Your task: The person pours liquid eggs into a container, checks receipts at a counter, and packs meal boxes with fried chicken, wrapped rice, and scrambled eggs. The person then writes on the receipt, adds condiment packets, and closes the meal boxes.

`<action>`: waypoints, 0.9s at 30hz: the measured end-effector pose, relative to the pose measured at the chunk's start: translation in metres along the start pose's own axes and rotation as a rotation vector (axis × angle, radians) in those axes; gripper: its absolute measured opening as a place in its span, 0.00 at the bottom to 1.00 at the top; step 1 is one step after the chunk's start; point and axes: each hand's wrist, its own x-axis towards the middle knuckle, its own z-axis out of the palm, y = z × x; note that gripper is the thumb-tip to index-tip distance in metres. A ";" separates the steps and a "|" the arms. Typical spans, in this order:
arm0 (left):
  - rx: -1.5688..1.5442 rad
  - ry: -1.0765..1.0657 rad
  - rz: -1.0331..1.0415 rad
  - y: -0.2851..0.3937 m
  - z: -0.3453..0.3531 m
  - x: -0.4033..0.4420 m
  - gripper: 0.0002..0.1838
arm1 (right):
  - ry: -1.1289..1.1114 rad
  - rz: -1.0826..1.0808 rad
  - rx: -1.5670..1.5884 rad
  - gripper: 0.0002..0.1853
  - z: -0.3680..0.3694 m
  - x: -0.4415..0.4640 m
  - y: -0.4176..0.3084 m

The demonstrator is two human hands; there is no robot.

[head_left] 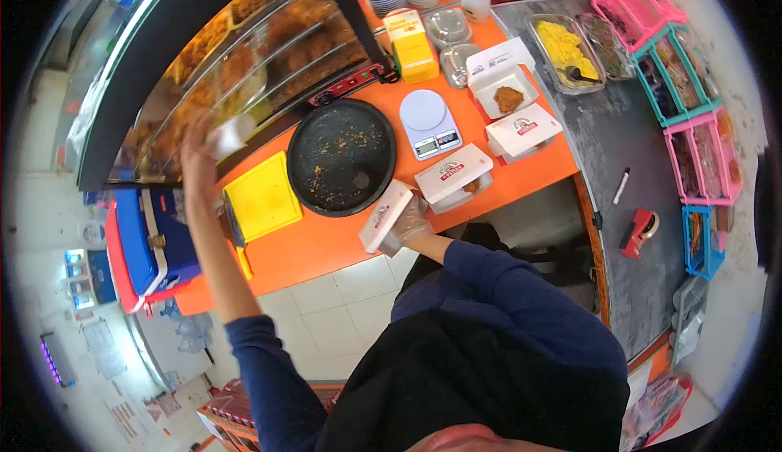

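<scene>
My right hand (pixel 413 222), in a clear plastic glove, is closed on a white food box (pixel 384 214) with red print, tilted at the front edge of the orange counter. Beside it sits a second white box (pixel 454 173), its lid partly raised over something brown. My left hand (pixel 198 155) is lifted in front of the glass display case (pixel 252 53) of fried food. Motion smears its fingers. A blurred white object (pixel 235 136) shows right by them; whether the hand grips it is unclear.
A black round tray (pixel 342 157) with crumbs lies mid-counter, beside a yellow cutting board (pixel 262 197) and a knife (pixel 237 232). A kitchen scale (pixel 430 124) stands near an open box (pixel 503 94) holding a fried piece and another box (pixel 524 133). A blue cooler (pixel 155 240) is at left.
</scene>
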 end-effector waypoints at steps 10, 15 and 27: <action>-0.271 0.686 -0.317 -0.181 0.112 -0.324 0.38 | -0.067 -0.439 0.361 0.12 -0.142 -0.124 0.073; -0.570 0.853 -0.657 -0.240 0.157 -0.391 0.35 | 0.357 -0.835 0.185 0.09 -0.125 -0.085 0.038; 0.033 0.061 -0.238 -0.313 0.143 -0.301 0.40 | 0.240 -0.599 0.121 0.10 -0.075 -0.062 0.016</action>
